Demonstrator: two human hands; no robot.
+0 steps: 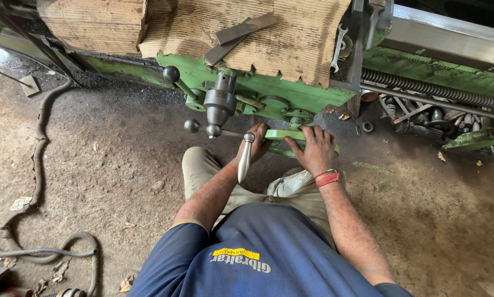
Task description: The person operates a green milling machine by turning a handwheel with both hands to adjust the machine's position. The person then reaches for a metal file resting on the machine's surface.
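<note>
Grey rubber hose [38,165] lies in loops on the dirt floor [120,159] at the left, out of the way of the legs. The left hand [256,144] and the right hand [314,149] are both closed on the rim of the green handwheel [284,135] on the lathe apron [269,93], one on each side, probably for stronger turning. A steel crank handle [245,158] hangs before the left wrist. Cardboard [291,38] covers the carriage above, and a spanner [337,49] rests at its right edge, within easy reach.

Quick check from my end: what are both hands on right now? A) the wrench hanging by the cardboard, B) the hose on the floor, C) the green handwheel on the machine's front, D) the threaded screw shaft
C: the left hand and right hand both grip the rim of the green handwheel.
</note>
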